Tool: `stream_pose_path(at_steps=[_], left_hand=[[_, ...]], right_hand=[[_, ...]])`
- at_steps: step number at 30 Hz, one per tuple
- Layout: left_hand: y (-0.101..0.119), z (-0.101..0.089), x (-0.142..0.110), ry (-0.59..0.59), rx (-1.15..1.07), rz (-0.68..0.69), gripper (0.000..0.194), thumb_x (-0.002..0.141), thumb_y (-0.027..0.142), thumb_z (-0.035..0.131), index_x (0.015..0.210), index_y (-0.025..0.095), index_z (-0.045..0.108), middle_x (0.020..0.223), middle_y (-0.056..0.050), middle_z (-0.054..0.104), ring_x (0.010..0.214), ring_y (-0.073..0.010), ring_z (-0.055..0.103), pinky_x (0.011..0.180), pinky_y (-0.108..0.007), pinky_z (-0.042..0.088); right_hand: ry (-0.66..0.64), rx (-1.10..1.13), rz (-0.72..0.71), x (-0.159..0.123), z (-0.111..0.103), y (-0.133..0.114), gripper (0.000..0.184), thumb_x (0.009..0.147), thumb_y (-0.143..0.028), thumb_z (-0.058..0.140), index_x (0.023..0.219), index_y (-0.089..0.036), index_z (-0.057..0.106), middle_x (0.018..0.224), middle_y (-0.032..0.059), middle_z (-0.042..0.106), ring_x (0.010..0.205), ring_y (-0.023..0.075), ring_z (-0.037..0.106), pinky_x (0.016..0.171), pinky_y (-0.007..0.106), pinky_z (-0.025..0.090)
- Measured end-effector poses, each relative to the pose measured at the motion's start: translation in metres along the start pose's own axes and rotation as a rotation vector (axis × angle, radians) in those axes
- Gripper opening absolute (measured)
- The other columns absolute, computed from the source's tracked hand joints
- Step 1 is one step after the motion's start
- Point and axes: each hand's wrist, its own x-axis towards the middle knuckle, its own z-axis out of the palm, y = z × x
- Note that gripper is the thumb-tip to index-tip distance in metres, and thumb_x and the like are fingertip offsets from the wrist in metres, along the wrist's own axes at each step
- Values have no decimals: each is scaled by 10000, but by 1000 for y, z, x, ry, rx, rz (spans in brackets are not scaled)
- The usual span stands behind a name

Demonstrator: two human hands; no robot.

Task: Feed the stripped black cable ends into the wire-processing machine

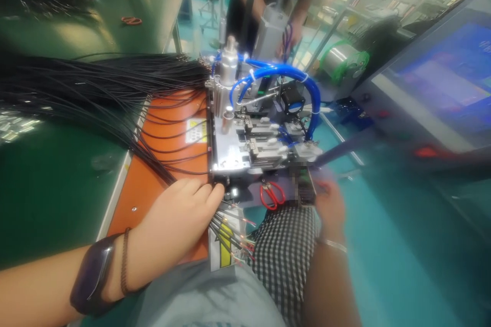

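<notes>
My left hand rests on the orange mat, fingers closed around a bundle of thin black cables whose stripped ends stick out toward me. Its fingertips touch the front edge of the metal fixture. My right hand is blurred, low at the right of the fixture, holding a small dark object that I cannot make out. Red-handled scissors lie between the two hands.
Blue air hoses loop over the fixture, and a cylinder stands on it. A screen sits at the right. Another person stands behind the machine. A green table surface lies left; checked cloth covers my lap.
</notes>
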Motion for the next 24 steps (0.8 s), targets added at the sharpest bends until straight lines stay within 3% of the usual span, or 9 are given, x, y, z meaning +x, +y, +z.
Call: stream_pose_path(at_steps=[4,8,12,15,17,21,24], left_hand=[[-2,1,0,95,-91,44,197,714,40,527,877,150,538,822,-53,579,764,-225,544,658,-367,465],[-6,5,1,147,-131,60,120,768,55,471,764,173,489,779,-40,549,729,-206,508,638,-346,429],[-8,9,4,195,-141,79,116,832,91,460,770,183,491,776,-27,549,736,-197,500,650,-337,408],[-8,9,6,222,-166,85,138,879,224,488,745,190,488,718,-17,527,697,-193,488,633,-336,399],[-8,9,7,231,-172,73,145,889,253,483,761,188,503,703,-16,528,674,-190,489,613,-332,397],[-8,10,6,239,-167,93,106,878,163,464,950,166,542,755,-23,579,683,-189,528,597,-324,416],[-8,11,5,243,-155,136,197,871,119,446,1046,141,533,776,-26,605,678,-190,546,593,-328,433]], right_hand=[[-54,21,-13,3,15,24,287,602,-126,451,824,-213,611,994,82,698,973,269,584,885,441,439],[-26,56,-14,-2,23,21,242,614,-142,456,793,-218,600,981,64,695,980,252,578,904,434,431],[55,96,7,-6,15,5,221,708,-173,463,891,-200,583,1064,88,668,1011,251,574,917,450,422],[8,183,-49,-22,5,-28,202,793,-234,504,974,-215,591,1043,63,660,933,209,612,849,380,476],[-111,316,-198,-40,0,-61,175,829,-262,547,992,-228,601,1008,51,656,908,197,617,835,362,486],[-484,362,-550,-81,1,-127,265,834,-218,617,1091,-281,615,965,23,668,882,183,610,800,337,491],[-515,478,-667,-99,10,-153,154,851,-197,620,989,-257,653,892,14,682,845,172,602,777,324,482]])
